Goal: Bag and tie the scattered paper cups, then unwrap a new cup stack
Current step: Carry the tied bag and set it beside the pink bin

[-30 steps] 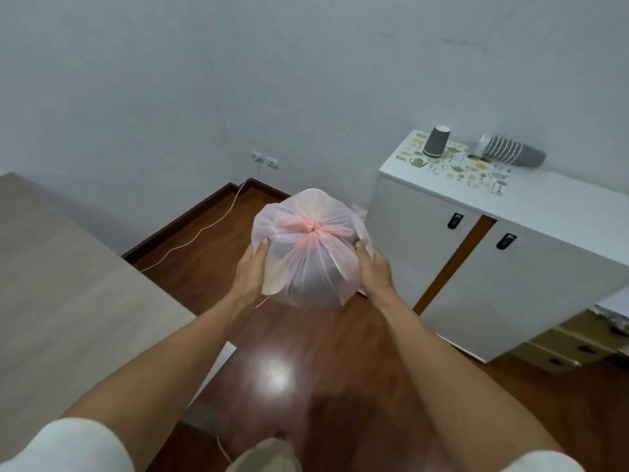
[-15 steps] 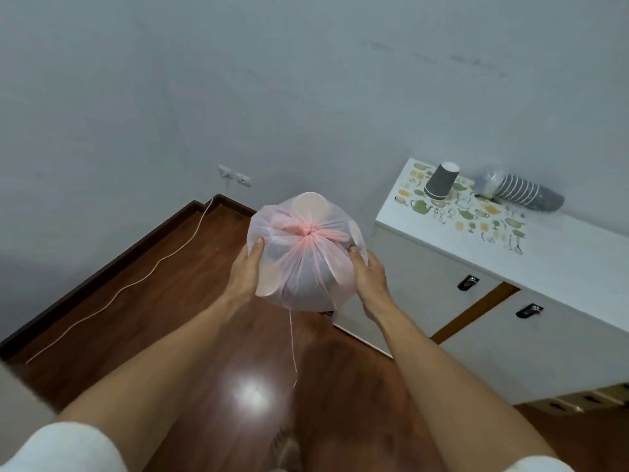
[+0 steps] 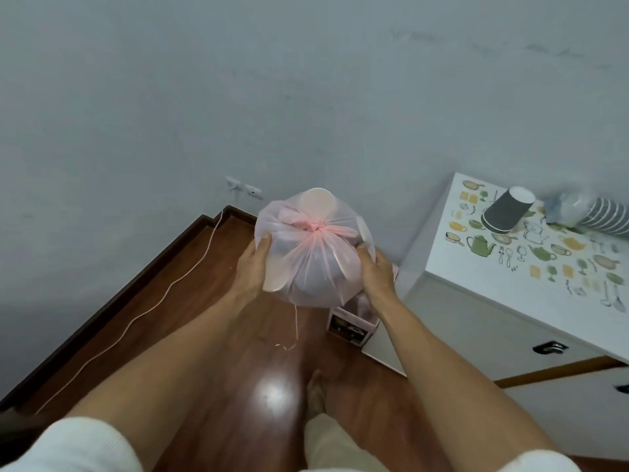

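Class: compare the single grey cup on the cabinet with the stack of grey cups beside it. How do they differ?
The single cup stands upside down and bare on the patterned cabinet top. The cup stack lies on its side, many cups nested, clear wrap bunched at its left end. Both are dark grey with pale rims.

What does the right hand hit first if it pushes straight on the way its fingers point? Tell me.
The right hand already grips the tied pink bag, so it would press further into that first. Beyond the bag lies the grey wall, though depth is hard to judge.
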A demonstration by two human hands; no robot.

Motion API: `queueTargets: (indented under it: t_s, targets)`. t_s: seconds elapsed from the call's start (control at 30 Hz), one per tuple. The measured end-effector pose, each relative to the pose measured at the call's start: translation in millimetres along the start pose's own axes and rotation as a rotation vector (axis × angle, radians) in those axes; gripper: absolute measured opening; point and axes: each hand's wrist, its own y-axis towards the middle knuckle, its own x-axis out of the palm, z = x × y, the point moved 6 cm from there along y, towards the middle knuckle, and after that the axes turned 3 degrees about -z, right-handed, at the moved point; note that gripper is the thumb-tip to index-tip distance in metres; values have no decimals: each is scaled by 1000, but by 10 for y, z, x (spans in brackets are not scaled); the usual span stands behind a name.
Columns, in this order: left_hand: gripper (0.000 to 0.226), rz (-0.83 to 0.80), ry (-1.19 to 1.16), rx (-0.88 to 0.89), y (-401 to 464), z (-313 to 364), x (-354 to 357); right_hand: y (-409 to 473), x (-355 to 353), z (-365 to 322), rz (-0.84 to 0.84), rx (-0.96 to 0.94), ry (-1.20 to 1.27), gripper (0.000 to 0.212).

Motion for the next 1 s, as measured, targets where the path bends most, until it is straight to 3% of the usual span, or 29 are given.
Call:
queueTargets:
  t_s: [0.37,0.47,0.6,0.73,0.93,1.0]
  targets:
    - [48,-8,2,-95,1745,-96,4,1332,699,27,111,79,44,33]
    - [40,-35,1,-126,2077,-183,7,1514,844,121,152,101,78,19]
    - [32,-85,-3,-129,2541,-366,100,1829,1018,347,217,116,120,20]
    - [27,-136,-9,-150,3078,-968,249,2221,1233,935,312,149,170,29]
    - [45,-223,-60,-211,3837,-2701,478,2941,1675,2535,469,248,294,37]
    - [37,-209,-23,-207,4099,-3240,537,3157,1816,3054,498,263,295,36]
